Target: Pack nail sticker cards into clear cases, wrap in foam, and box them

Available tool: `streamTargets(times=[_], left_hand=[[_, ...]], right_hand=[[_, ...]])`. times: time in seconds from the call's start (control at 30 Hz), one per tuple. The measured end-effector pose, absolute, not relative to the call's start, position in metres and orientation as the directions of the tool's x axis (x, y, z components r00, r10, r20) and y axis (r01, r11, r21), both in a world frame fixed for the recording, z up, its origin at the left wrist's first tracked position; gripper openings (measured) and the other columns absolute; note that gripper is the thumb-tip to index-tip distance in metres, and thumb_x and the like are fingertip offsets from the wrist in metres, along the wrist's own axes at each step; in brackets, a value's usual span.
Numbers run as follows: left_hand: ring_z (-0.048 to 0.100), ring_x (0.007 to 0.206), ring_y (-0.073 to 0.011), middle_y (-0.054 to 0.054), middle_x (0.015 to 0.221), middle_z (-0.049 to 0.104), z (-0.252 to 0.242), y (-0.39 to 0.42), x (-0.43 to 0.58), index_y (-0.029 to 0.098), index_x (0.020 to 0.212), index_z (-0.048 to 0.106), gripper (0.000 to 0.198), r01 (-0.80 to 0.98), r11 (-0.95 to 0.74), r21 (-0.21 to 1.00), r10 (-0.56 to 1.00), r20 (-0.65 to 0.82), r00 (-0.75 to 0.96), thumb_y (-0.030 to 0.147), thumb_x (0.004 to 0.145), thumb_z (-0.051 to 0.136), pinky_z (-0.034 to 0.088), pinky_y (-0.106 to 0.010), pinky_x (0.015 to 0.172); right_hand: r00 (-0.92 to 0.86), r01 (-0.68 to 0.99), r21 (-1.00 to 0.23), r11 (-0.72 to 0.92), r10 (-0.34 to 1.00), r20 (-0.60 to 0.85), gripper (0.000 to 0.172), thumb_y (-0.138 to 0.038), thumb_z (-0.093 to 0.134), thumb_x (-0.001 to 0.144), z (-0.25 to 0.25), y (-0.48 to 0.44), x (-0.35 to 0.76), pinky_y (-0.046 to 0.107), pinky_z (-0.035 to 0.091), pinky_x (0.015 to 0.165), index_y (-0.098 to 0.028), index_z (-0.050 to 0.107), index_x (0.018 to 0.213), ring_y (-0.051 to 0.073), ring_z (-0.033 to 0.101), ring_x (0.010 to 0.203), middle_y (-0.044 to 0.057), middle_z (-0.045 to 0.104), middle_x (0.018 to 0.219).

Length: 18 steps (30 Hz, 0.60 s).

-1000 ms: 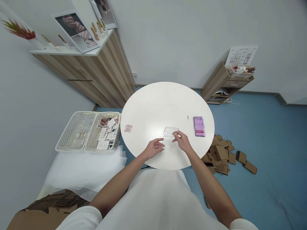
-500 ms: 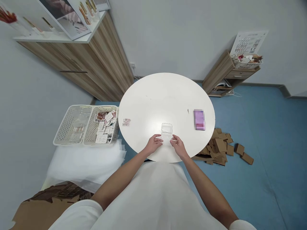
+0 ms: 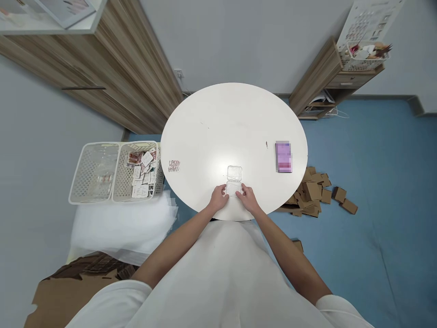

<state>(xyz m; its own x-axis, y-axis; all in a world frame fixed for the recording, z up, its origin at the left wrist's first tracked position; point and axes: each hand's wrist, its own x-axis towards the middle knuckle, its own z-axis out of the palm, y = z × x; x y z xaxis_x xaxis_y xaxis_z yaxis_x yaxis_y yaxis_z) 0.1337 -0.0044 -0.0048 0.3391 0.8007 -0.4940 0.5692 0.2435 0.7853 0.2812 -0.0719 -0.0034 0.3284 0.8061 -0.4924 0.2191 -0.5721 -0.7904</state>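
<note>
A small clear plastic box [image 3: 234, 188] lies on the white round table [image 3: 218, 123] near its front edge. Its hinged lid [image 3: 234, 173] is swung open, away from me. My left hand [image 3: 219, 198] grips the left side of the box's base, thumb toward the front corner. On the opposite side, my right hand [image 3: 248, 199] holds the base with its thumb at the near right corner. I cannot make out anything inside the clear base.
Pinkish nail-like pieces [image 3: 174, 166] lie at the table's left. On the right are a blurred purple pack [image 3: 284, 157] and a tiny dark item [image 3: 266, 145]. White baskets [image 3: 113, 200] stand left, one with several packets; cardboard boxes [image 3: 311, 193] are piled on the floor right.
The view has tilted downward, so the table sits higher in the picture. My hands have closed in more snugly on the sides of the clear box, whose lid stays open.
</note>
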Motion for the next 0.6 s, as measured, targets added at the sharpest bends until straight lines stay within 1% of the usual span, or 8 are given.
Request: streamTargets(times=[0.13,0.33,0.47,0.6], left_hand=[[0.05,0.085,-0.0158,-0.009,0.108,0.048,-0.001,-0.011,0.133,0.016,0.117,0.045,0.051,0.607,0.245,0.756,0.798,-0.513,0.316,0.018,0.067,0.056,0.041,-0.03,0.078],[0.049,0.086,-0.016,-0.008,0.103,0.049,-0.004,-0.019,0.135,0.016,0.113,0.049,0.048,0.561,0.262,0.785,0.79,-0.508,0.343,0.013,0.066,0.054,0.042,-0.029,0.074],[0.049,0.089,-0.016,-0.008,0.106,0.046,-0.003,-0.008,0.145,0.017,0.114,0.047,0.049,0.536,0.287,0.794,0.805,-0.503,0.314,0.012,0.066,0.054,0.042,-0.028,0.077],[0.048,0.094,-0.0171,-0.009,0.11,0.045,-0.002,0.005,0.154,0.017,0.115,0.047,0.05,0.532,0.29,0.795,0.811,-0.499,0.304,0.012,0.066,0.054,0.041,-0.029,0.079]], right_hand=[[0.342,0.208,-0.785,-0.583,0.796,-0.5,0.06,-0.046,0.05,0.071,-0.002,-0.081,0.28,0.035,0.044,0.081,-0.024,0.037,0.125,0.018,0.051,0.087,0.008,0.045,0.108],[0.317,0.165,-0.776,-0.608,0.778,-0.542,0.05,-0.037,0.049,0.072,0.003,-0.084,0.277,0.035,0.046,0.078,-0.022,0.044,0.119,0.017,0.055,0.082,0.008,0.047,0.111],[0.338,0.176,-0.785,-0.594,0.785,-0.519,0.049,-0.035,0.05,0.07,0.002,-0.068,0.283,0.034,0.046,0.077,-0.02,0.044,0.117,0.017,0.054,0.083,0.008,0.046,0.111],[0.306,0.22,-0.801,-0.557,0.819,-0.485,0.042,-0.033,0.05,0.07,0.003,-0.052,0.291,0.034,0.045,0.077,-0.021,0.049,0.109,0.018,0.052,0.085,0.008,0.047,0.105]])
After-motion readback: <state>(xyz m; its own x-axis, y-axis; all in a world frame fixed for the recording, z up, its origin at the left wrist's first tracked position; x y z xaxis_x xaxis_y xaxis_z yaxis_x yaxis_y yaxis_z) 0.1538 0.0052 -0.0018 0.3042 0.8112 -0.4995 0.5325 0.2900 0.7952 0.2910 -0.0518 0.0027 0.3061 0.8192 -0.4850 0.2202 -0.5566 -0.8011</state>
